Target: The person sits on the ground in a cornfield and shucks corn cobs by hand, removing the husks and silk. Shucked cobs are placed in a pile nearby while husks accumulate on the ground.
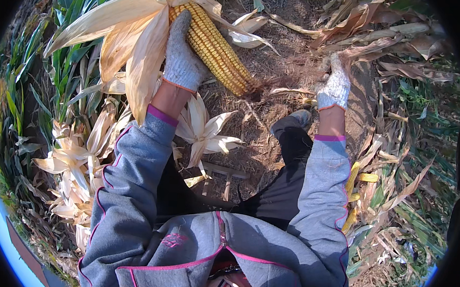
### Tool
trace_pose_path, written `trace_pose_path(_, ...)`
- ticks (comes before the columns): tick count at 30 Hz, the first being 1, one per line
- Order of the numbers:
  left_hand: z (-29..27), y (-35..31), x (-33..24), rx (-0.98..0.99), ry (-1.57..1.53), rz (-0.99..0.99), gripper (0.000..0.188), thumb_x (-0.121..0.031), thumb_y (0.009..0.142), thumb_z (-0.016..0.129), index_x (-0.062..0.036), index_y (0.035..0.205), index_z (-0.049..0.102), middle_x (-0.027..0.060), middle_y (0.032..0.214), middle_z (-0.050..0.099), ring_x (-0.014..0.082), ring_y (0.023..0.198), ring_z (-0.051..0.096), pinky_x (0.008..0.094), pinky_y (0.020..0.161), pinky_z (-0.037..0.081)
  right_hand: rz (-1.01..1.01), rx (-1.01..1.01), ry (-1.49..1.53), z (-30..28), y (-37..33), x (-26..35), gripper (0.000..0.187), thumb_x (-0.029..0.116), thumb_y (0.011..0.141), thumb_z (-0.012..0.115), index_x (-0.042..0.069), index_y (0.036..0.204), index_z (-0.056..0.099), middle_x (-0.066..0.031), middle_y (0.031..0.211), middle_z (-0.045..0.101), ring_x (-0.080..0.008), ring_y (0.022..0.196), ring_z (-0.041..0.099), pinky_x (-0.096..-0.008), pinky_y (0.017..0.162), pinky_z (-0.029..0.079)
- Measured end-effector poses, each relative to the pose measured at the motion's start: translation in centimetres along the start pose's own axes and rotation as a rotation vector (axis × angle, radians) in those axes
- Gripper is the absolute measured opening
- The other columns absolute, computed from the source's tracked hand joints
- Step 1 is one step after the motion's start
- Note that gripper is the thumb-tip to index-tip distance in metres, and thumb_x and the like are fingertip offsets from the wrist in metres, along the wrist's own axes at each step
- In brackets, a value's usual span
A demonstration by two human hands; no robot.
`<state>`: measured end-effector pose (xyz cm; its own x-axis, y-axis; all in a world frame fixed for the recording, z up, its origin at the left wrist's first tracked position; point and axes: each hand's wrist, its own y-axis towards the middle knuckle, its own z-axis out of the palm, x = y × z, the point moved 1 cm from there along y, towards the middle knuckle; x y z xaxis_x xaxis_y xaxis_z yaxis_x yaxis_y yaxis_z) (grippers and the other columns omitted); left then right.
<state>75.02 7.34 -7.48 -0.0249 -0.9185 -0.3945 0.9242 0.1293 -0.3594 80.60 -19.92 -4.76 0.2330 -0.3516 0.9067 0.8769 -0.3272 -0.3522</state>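
Note:
My left hand (pixel 182 60), in a white knitted glove with an orange cuff, grips a yellow ear of corn (pixel 219 52) at its husk end. The thumb lies along the kernels, and the ear tilts down to the right, ending in dark silk at its tip. Its dry, pale husk (pixel 141 50) is peeled back and fans out over the hand and wrist. Apart from the ear, to the right, is my right hand (pixel 335 84) in a matching glove. Its fingers are curled in, with brown silk wisps beside them; what they hold, if anything, cannot be made out.
Empty husks (pixel 204 132) lie on the soil between my legs and in a heap (pixel 75 172) at the left. Several husked ears (pixel 367 178) lie beyond my right forearm. Green stalks (pixel 71 47) stand at the left; dry stalks (pixel 370 44) lie at the far right.

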Motion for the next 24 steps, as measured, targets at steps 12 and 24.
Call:
trace_pose_path(12,-0.5,0.4,-4.4,-0.154,0.133,0.295,0.044,-0.044,0.089,0.053,-0.0116,0.118,0.050,0.0124,0.109,0.055,0.0300,0.102,0.055,0.0478,0.090,0.046,-0.556,0.901,-1.135,2.8,-5.4,-8.1,0.045,0.038,0.081,0.062,0.005,0.109,0.054,-0.0195,0.098,0.062,-0.0386,0.088,0.062,-0.0458,0.073,0.051)
trace_pose_path(24,-1.3,0.6,-7.0,-0.220,0.123,0.348,0.044,-0.043,0.087,0.055,-0.0122,0.118,0.053,0.0129,0.113,0.057,0.0316,0.108,0.053,0.0550,0.093,0.041,-0.485,1.363,-1.755,1.0,-8.4,-12.0,0.046,0.038,0.079,0.060,0.004,0.110,0.059,-0.0186,0.094,0.066,-0.0372,0.088,0.064,-0.0473,0.075,0.052)
